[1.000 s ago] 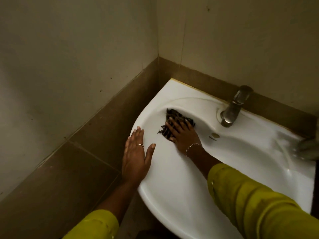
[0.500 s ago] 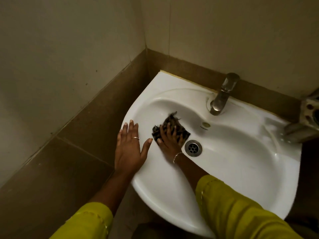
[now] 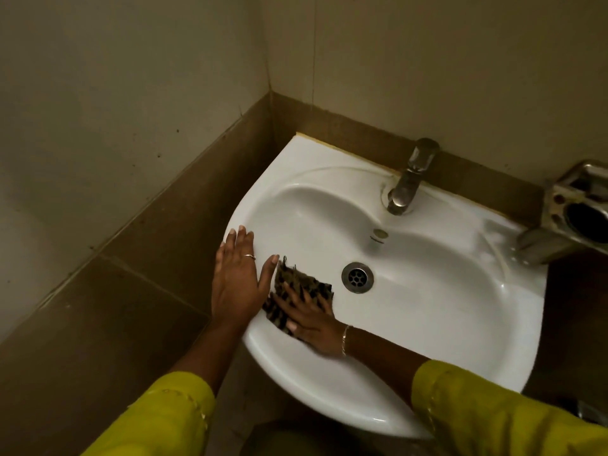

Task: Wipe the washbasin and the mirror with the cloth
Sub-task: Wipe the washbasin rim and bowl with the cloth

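Note:
A white washbasin [image 3: 444,317] is fixed in the corner of a tiled wall. A dark patterned cloth [image 3: 292,284] lies flat on the bowl's near-left slope, left of the drain [image 3: 357,277]. My right hand [image 3: 309,319] presses on the cloth with spread, straight fingers. My left hand [image 3: 238,274] rests flat on the basin's left rim, thumb beside the cloth. No mirror is in view.
A metal tap [image 3: 409,179] stands at the back of the basin. A steel holder [image 3: 572,209] juts from the wall over the basin's right end. Brown tiles [image 3: 131,291] run along the wall close to the left rim.
My right hand has slid the cloth from the back-left of the bowl down toward the near-left slope. My left hand has stayed on the rim.

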Demonstrator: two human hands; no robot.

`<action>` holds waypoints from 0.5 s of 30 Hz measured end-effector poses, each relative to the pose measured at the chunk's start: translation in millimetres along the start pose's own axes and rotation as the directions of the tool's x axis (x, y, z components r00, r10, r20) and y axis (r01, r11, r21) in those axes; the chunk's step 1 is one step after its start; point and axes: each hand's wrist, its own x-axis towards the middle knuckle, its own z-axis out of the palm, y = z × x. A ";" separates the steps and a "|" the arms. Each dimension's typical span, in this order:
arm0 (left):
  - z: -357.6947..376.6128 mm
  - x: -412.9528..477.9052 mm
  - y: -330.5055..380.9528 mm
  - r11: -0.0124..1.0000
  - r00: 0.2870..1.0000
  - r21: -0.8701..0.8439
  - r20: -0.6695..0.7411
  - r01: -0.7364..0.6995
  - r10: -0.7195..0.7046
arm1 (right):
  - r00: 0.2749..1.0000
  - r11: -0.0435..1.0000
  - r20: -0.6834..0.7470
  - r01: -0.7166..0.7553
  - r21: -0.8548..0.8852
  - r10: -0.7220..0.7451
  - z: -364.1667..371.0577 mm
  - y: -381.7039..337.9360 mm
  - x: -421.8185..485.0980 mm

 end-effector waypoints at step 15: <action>2.9 1.4 -3.1 1.000 1.000 -0.021 -0.010 0.002 -0.002 | 0.907 0.859 0.419 0.187 -0.476 0.035 -69.0 100.4 -127.4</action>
